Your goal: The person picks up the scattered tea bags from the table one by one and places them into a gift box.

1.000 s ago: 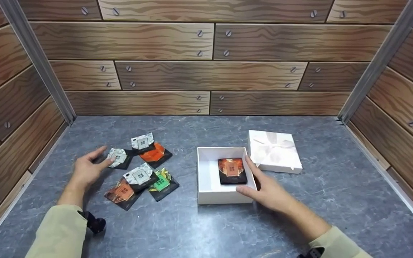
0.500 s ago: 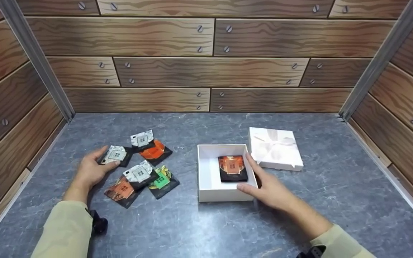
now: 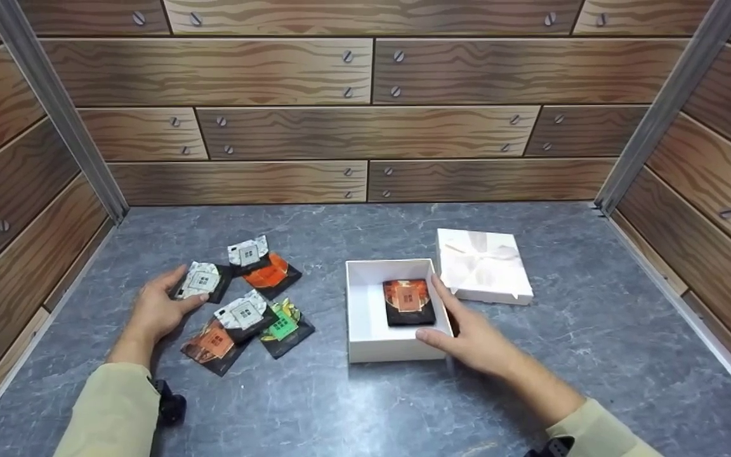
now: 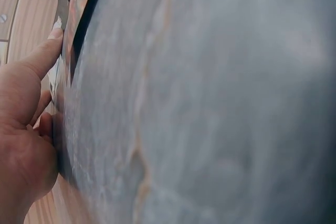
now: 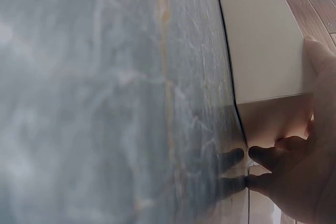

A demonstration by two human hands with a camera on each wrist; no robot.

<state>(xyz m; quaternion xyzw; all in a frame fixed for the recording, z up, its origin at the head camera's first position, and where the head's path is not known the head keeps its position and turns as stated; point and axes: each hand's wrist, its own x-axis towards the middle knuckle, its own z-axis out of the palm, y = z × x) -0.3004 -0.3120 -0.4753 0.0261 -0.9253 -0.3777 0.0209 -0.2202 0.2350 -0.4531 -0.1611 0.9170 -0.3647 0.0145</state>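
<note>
In the head view my left hand (image 3: 159,308) pinches a black sachet with a silver-white patterned top (image 3: 202,280) between thumb and fingers at its left edge. The left wrist view has the thumb (image 4: 48,53) on that sachet's raised edge. My right hand (image 3: 476,333) holds the right side of an uncovered white box (image 3: 397,351), thumb at the front rim and a finger at the right rim. Its other fingers lie low beside the wall in the right wrist view. A black sachet with an orange top (image 3: 409,301) lies inside the box.
Around the left hand lie another white-topped sachet (image 3: 248,254), an orange one (image 3: 271,274), a third white-topped one (image 3: 243,315), a brown-orange one (image 3: 214,346) and a green one (image 3: 284,325), partly overlapping. The white lid with a ribbon bow (image 3: 485,266) lies behind the box. Wood-patterned walls enclose the table.
My left hand has moved slightly right and taken hold of the sachet, which has shifted left and turned a little. My right hand and the box stay in place.
</note>
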